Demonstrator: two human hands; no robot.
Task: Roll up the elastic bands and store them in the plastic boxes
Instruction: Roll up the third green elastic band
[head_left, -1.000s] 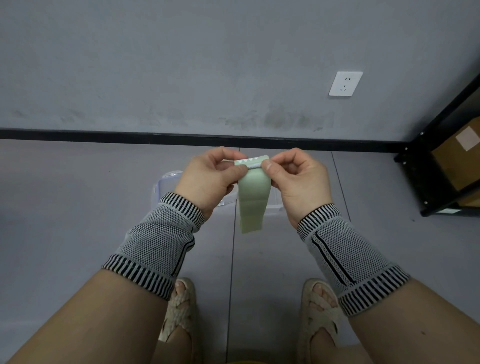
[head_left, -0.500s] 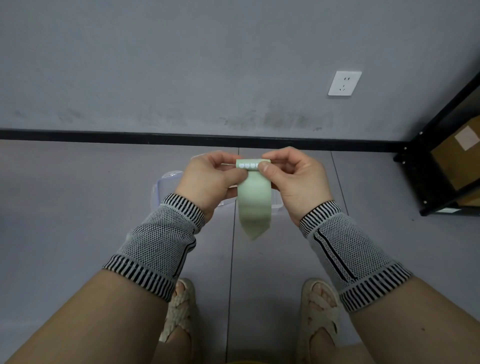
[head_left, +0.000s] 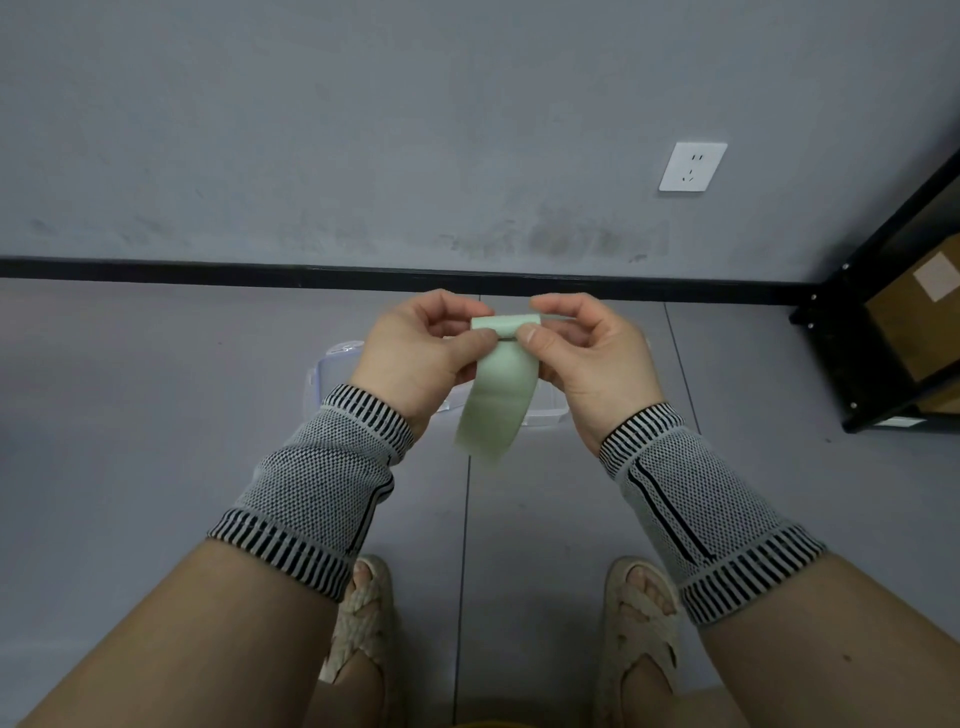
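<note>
Grey tiled floor (head_left: 156, 467) below both hands' fingers (head_left: 532, 332) pinching green elastic band (head_left: 498, 400).

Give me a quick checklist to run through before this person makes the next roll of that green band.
1. Left hand pinches the rolled end: ok.
2. Right hand pinches the other side of the roll: ok.
3. Green elastic band has a loose tail hanging free, not snagged: ok.
4. Roll is even and tight: cannot tell, the fingers hide its ends.
5. Plastic box is on the floor below the hands: ok.
6. Box is open, with room inside: cannot tell.
</note>
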